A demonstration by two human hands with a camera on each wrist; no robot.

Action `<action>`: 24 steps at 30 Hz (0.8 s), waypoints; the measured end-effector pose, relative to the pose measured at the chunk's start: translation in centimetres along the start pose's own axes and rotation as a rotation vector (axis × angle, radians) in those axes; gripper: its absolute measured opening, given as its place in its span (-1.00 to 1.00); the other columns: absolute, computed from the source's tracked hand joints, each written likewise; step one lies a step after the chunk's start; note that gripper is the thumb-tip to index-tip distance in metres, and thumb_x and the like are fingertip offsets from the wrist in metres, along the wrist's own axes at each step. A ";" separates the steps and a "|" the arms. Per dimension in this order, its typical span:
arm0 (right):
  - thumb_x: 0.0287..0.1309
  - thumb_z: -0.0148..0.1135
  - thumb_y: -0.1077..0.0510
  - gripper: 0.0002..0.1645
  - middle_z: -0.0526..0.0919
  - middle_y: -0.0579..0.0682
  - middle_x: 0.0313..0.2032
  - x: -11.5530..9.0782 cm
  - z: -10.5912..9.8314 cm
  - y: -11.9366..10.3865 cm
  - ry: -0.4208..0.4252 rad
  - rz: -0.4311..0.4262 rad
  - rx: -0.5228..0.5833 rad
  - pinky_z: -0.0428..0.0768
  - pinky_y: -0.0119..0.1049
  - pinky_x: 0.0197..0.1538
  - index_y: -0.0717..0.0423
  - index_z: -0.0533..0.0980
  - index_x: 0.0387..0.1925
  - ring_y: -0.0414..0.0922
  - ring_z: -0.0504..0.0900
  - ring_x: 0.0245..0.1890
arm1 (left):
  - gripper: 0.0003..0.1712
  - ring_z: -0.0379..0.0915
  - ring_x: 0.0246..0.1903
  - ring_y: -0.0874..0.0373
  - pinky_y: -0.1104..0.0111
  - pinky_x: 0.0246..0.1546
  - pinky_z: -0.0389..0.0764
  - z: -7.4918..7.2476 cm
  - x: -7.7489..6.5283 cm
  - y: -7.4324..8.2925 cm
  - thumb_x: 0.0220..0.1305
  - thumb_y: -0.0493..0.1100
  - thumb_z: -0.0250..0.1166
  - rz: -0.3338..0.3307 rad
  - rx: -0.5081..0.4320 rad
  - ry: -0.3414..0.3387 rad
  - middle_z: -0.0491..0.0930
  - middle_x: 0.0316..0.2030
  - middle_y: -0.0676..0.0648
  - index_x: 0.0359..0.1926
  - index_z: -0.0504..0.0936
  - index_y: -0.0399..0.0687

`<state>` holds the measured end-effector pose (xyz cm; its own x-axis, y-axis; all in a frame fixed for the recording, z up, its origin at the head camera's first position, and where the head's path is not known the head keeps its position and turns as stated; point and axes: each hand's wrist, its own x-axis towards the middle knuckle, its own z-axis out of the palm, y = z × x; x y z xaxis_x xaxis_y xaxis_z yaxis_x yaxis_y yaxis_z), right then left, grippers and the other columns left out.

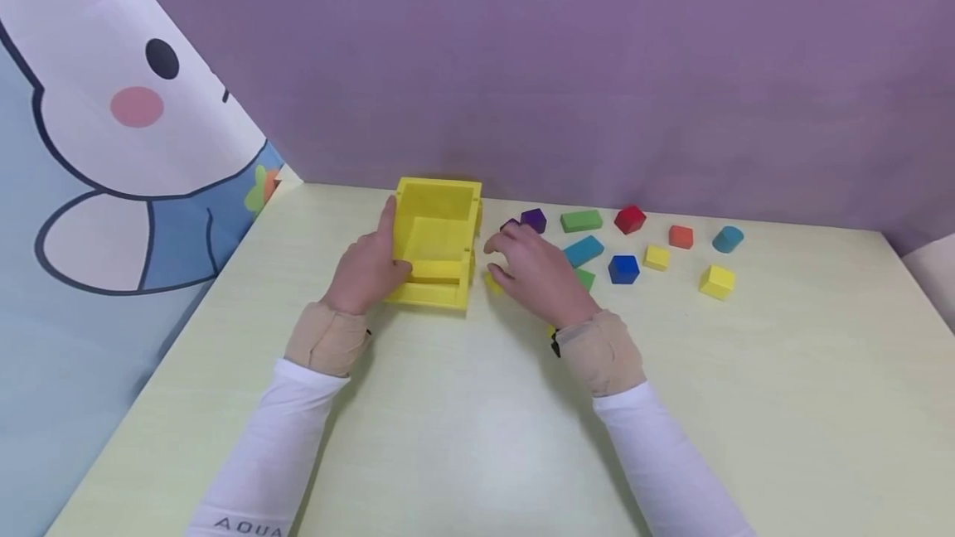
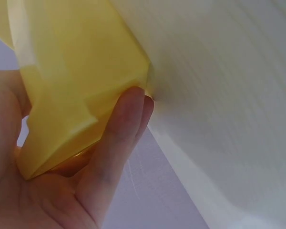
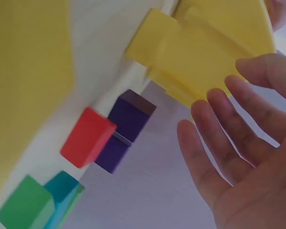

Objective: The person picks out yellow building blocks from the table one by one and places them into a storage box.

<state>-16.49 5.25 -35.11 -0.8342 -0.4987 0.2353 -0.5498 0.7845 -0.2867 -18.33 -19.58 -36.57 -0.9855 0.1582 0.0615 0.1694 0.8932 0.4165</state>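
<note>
A yellow plastic box [image 1: 440, 240], its hollow side facing up, rests on the table with a raised ledge across its near end. My left hand [image 1: 361, 273] grips its left side, the thumb over the rim; in the left wrist view, fingertips [image 2: 131, 102] press against the yellow wall. To the right of the box, my right hand [image 1: 543, 273] hovers with fingers spread and loosely bent, holding nothing. Close by its fingers are a yellow block [image 1: 492, 283] and two purple blocks [image 1: 533, 220], one partly hidden. Green block [image 1: 585, 278] is partly covered by this hand.
Farther right lie a long green block [image 1: 581, 221], a light blue block [image 1: 584, 251], a red block [image 1: 630, 220], a dark blue cube [image 1: 623, 269], an orange-red block [image 1: 681, 237], a blue cylinder [image 1: 727, 239] and yellow blocks [image 1: 717, 281]. A purple backdrop [image 1: 552, 73] rises behind the table.
</note>
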 end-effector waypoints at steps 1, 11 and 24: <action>0.09 0.16 0.07 -0.70 0.49 -0.05 -0.17 0.0 0.1 0.1 -0.016 0.011 0.007 0.43 -0.31 -0.02 0.06 0.55 -0.13 -0.13 0.40 -0.13 | 0.09 0.35 -0.60 -0.03 0.18 -0.53 0.37 0.0 0.0 0.0 0.00 -0.18 0.14 -0.003 -0.001 0.000 0.47 -0.50 -0.19 0.43 -0.36 -0.05; -0.02 0.29 0.02 -0.57 0.53 -0.08 -0.16 0.0 1.1 0.9 -0.237 0.125 0.037 0.46 -0.29 -0.04 -0.03 0.55 -0.04 -0.14 0.46 -0.18 | 0.10 0.35 -0.57 -0.02 0.18 -0.48 0.38 0.0 0.1 0.1 0.01 -0.17 0.15 -0.013 0.001 -0.013 0.48 -0.49 -0.18 0.43 -0.37 -0.03; -0.07 0.32 0.14 -0.57 0.56 -0.07 -0.17 0.0 1.5 1.4 -0.256 0.101 0.069 0.44 -0.29 -0.01 0.01 0.57 -0.05 -0.13 0.48 -0.16 | 0.06 0.34 -0.59 -0.01 0.20 -0.49 0.38 0.1 0.2 0.0 0.04 -0.18 0.12 -0.009 0.012 -0.011 0.45 -0.53 -0.15 0.43 -0.36 -0.06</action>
<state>-17.37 5.82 -36.90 -0.8636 -0.5028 -0.0379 -0.4573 0.8127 -0.3612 -18.54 -19.52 -36.64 -0.9869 0.1546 0.0472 0.1603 0.8998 0.4057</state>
